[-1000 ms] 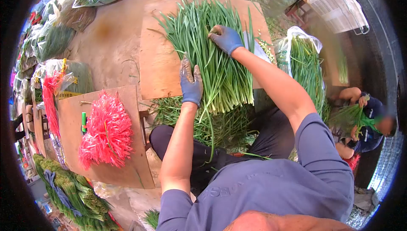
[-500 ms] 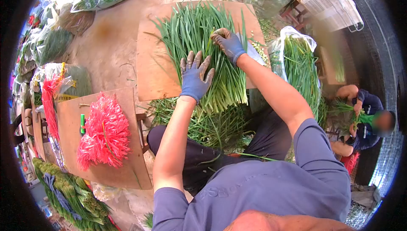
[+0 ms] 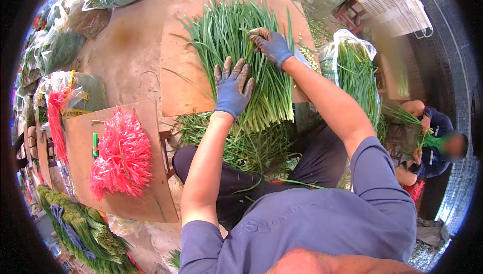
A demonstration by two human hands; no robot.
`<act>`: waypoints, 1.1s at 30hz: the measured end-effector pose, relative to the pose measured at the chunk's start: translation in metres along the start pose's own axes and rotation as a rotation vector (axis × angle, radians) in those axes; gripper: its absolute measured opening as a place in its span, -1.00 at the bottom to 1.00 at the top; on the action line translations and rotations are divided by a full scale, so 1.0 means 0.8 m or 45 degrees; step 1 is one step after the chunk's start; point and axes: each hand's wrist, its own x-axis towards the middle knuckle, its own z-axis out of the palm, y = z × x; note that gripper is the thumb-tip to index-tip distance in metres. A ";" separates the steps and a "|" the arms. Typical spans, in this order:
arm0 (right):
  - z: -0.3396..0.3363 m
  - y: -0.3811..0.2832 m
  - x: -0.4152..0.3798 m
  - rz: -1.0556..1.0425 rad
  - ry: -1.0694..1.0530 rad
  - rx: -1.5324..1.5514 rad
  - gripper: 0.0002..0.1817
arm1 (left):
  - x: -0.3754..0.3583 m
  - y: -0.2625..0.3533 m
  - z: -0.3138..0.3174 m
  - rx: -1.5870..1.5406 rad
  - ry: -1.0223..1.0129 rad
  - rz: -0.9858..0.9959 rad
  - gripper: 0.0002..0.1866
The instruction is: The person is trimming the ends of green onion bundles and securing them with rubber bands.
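A thick spread of green garlic chives (image 3: 236,25) lies across a brown board, its pale cut ends toward my body. My left hand (image 3: 232,90), in a blue glove with dirty grey fingers, rests flat on the chives with its fingers spread. Above and to the right, my right hand (image 3: 271,47), gloved the same way, is closed in a pinch over the pile. A yellowish-green chive leaf shows at its fingertips; the rest of that leaf blends into the pile.
The board (image 3: 186,80) carries the chives and scattered pale bits. Pink plastic strips (image 3: 123,153) and a green-handled item (image 3: 95,144) lie on a side board (image 3: 80,173). Bagged chives (image 3: 354,75) stand at right, near a crate (image 3: 392,5). A co-worker (image 3: 437,128) holds greens.
My right hand has shifted slightly left and up over the chives, still pinched. My left hand stays flat in nearly the same spot. The view has moved a little.
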 end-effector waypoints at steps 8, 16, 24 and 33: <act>-0.017 -0.059 -0.026 -0.867 0.506 -1.025 -0.78 | 0.000 0.001 -0.007 -0.137 0.059 -0.030 -0.54; 0.013 -0.097 -0.053 0.547 0.026 1.243 -0.81 | -0.022 -0.002 -0.018 -0.162 -0.101 0.112 -0.64; 0.021 -0.128 -0.060 0.519 0.154 0.995 -0.87 | -0.023 -0.005 -0.016 -0.114 -0.192 0.206 -0.61; 0.013 -0.081 -0.004 0.504 0.329 1.254 -0.86 | -0.025 -0.012 -0.010 -0.211 -0.156 0.232 -0.46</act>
